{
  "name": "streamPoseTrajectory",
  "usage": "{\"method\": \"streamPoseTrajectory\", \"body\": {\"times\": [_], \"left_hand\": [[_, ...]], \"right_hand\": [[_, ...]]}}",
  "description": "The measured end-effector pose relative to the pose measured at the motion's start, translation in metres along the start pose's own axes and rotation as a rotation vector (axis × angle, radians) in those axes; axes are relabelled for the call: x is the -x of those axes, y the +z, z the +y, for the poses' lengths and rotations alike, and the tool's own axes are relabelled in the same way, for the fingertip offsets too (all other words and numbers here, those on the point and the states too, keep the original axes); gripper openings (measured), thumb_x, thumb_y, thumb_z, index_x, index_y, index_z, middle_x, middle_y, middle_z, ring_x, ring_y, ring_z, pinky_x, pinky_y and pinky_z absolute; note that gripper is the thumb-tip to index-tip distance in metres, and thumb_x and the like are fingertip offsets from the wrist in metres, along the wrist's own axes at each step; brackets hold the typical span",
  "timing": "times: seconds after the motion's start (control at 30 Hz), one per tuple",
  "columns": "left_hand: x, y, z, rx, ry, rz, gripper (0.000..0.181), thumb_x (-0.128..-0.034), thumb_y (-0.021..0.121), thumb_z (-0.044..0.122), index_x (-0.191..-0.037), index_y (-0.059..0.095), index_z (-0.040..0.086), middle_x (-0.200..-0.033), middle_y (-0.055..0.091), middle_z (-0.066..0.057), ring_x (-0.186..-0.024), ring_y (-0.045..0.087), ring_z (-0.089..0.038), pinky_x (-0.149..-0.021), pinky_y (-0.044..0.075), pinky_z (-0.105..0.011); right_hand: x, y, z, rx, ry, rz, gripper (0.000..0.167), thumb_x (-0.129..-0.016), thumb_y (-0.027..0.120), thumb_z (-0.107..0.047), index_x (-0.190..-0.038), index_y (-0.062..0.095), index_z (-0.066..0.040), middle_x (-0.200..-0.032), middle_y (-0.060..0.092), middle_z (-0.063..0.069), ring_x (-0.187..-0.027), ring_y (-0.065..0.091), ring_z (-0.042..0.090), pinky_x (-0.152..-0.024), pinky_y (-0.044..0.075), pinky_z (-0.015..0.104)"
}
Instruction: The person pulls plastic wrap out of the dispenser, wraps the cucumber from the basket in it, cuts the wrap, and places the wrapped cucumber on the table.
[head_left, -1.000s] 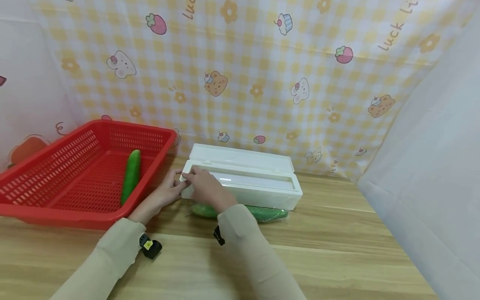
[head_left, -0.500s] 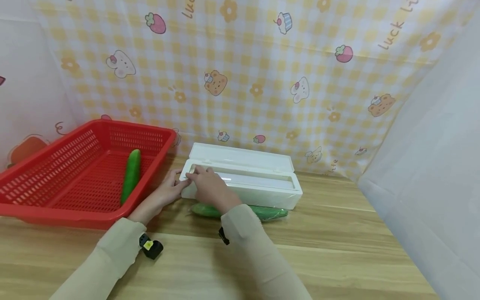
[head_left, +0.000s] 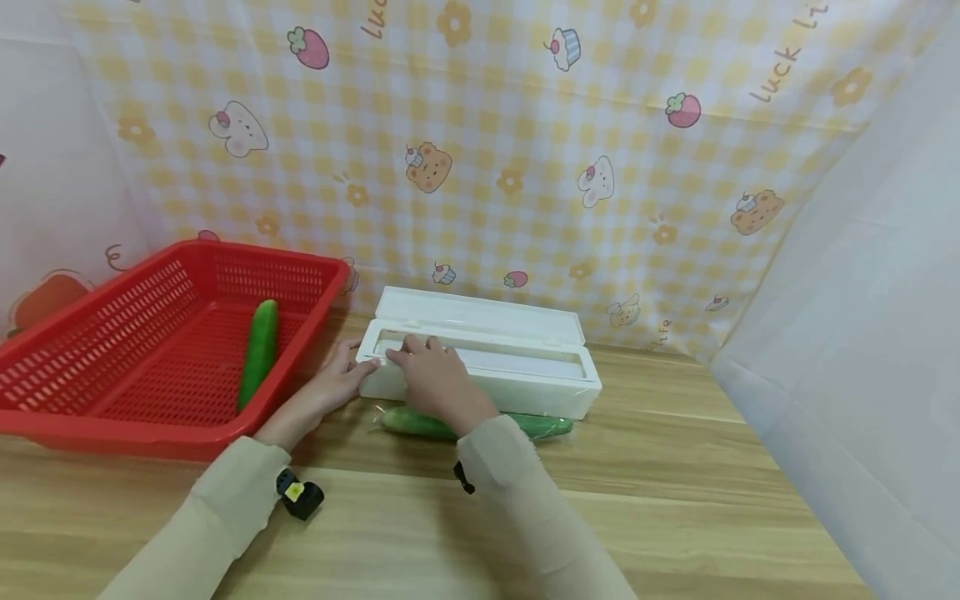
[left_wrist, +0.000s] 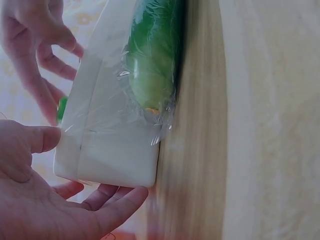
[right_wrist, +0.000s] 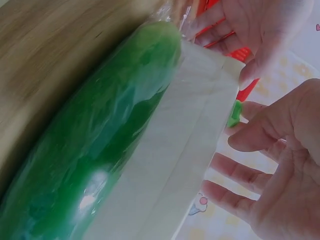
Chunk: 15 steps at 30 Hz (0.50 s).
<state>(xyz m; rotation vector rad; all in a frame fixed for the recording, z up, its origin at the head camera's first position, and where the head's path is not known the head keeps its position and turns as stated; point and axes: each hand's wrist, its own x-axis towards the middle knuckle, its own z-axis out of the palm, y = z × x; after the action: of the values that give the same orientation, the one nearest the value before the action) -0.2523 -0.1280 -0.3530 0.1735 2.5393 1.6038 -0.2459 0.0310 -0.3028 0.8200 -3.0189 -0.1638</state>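
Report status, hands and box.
Left hand gripping end of white box. Right hand at green tab. Lid open. Possible obstacle: wrapped cucumber along front.

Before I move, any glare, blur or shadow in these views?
Right wrist view: bright glare on the wrapped cucumber, image soft; left wrist view: hazy, small glints on the film; head view: clearer, soft shadow beside the right sleeve.

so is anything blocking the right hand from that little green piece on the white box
Nothing visible: the right hand is right at the green piece. The left hand holds the left end of the white box, and the wrapped cucumber lies along its front; neither comes between.
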Motion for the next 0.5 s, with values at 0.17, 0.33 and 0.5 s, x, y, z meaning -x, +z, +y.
{"method": "streamPoseTrajectory", "body": {"times": [0.17, 0.33, 0.5], "left_hand": [[-0.001, 0.000, 0.001, 0.015, -0.007, -0.014, 0.061, -0.1000, 0.037, 0.026, -0.143, 0.007, -0.005, -0.126, 0.045, -0.035, -0.114, 0.052, -0.037, -0.093, 0.045, -0.045], [-0.003, 0.001, 0.000, 0.010, -0.012, -0.010, 0.061, -0.0998, 0.037, 0.025, -0.143, 0.007, -0.006, -0.127, 0.045, -0.036, -0.116, 0.050, -0.038, -0.094, 0.043, -0.044], [-0.003, 0.001, -0.001, -0.009, -0.016, 0.007, 0.061, -0.0994, 0.037, 0.026, -0.143, 0.008, -0.005, -0.126, 0.046, -0.034, -0.116, 0.049, -0.036, -0.091, 0.043, -0.038]], "right_hand": [[0.006, 0.003, 0.007, -0.004, 0.019, 0.007, 0.052, -0.091, 0.057, -0.020, -0.140, 0.042, -0.029, -0.132, 0.046, -0.005, -0.119, 0.044, 0.021, -0.094, 0.043, 0.039], [0.014, 0.007, 0.014, -0.003, 0.026, 0.032, 0.052, -0.091, 0.056, -0.018, -0.140, 0.042, -0.028, -0.132, 0.046, -0.005, -0.118, 0.045, 0.021, -0.091, 0.043, 0.038], [0.022, 0.012, 0.025, -0.013, 0.027, 0.073, 0.053, -0.089, 0.058, -0.016, -0.139, 0.044, -0.027, -0.131, 0.047, -0.005, -0.115, 0.045, 0.022, -0.086, 0.043, 0.036]]}}
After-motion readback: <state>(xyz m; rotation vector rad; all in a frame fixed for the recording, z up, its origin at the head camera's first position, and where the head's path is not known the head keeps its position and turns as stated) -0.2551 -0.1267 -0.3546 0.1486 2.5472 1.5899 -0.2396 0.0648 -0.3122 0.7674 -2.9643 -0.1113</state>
